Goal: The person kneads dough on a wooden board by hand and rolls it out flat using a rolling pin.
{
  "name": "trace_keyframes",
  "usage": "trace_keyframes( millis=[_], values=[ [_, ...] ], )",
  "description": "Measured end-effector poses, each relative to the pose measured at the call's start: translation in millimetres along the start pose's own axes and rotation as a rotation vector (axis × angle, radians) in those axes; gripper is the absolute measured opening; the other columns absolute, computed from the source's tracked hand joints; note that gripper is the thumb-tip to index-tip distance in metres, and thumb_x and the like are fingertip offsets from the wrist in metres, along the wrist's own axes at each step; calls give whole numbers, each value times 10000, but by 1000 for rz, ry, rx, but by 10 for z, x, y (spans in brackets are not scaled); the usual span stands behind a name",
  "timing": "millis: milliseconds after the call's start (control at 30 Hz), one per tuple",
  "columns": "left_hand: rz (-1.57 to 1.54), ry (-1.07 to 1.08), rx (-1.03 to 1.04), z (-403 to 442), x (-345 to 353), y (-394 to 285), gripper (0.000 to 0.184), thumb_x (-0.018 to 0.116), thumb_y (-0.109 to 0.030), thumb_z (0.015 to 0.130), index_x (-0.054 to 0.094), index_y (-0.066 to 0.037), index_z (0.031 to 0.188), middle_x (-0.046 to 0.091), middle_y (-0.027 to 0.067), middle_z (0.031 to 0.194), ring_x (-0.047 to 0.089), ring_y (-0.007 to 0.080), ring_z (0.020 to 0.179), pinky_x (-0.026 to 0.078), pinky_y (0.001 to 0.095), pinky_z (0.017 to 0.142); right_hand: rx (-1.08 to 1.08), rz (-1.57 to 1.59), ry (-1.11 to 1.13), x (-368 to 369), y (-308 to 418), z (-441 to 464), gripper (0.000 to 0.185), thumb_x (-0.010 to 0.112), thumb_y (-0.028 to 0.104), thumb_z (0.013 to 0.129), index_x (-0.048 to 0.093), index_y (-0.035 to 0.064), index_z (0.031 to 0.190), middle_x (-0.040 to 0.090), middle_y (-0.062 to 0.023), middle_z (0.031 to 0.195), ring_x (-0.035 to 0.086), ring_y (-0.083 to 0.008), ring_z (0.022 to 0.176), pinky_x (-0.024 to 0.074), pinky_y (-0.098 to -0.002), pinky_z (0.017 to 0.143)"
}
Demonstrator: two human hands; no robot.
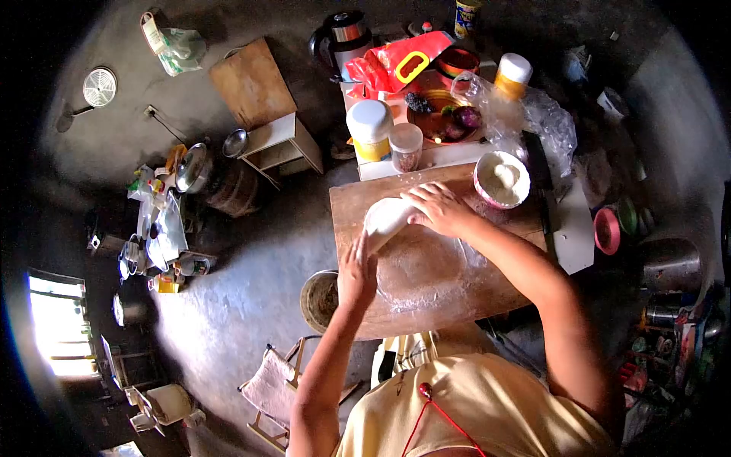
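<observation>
A pale, floury piece of dough [386,216] lies near the upper left of a wooden board [487,286]. My left hand [356,266] rests at its lower left end, fingers stretched out. At the upper right end, my right hand [440,207] lies over the dough's edge with its fingers spread. Whether a rod runs between the hands under or within the dough, I cannot tell. Flour is smeared over the board below them. A bowl of white flour [502,180] stands at the board's upper right corner, beyond my right hand.
Behind the board, a white table [449,158] holds white-lidded jars [370,129], a small tub [406,148], a plate of vegetables [445,116], a red bag [392,65] and a kettle [349,39]. A bucket [319,300] and a folding chair [272,387] stand at the left.
</observation>
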State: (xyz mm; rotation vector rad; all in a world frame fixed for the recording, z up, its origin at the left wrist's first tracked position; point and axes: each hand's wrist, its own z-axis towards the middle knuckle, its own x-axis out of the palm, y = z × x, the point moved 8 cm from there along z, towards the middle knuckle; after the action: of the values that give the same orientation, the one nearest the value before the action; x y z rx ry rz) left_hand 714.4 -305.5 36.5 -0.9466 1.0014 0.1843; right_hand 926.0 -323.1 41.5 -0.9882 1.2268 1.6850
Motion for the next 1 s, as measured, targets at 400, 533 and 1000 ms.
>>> trace_keyframes(
  millis=[400,533,1000],
  values=[
    [-20,139,101,-927,174,-721,484,566,-64,861,504,-52,1341,563,158,1259,543,367,1131,436,455,986,124,34,205,-103,-32,-1599,414,545,135,875,530,99,1288,522,-134,1277,493,-305,1192,402,-449,1017],
    [-170,61,18,-941,74,-719,351,568,-79,904,553,-33,1252,596,173,1142,586,349,1059,479,418,908,-29,-127,69,-133,84,-1927,407,585,140,876,522,56,1270,518,-146,1270,494,-319,1171,411,-441,1004],
    [-1114,251,-1110,-935,666,-63,277,545,-266,976,595,-38,1124,701,104,1004,700,234,804,552,329,689,247,298,-619,460,288,-1559,509,686,67,829,532,71,1314,516,-212,1231,532,-395,1105,435,-450,941]
  ],
)
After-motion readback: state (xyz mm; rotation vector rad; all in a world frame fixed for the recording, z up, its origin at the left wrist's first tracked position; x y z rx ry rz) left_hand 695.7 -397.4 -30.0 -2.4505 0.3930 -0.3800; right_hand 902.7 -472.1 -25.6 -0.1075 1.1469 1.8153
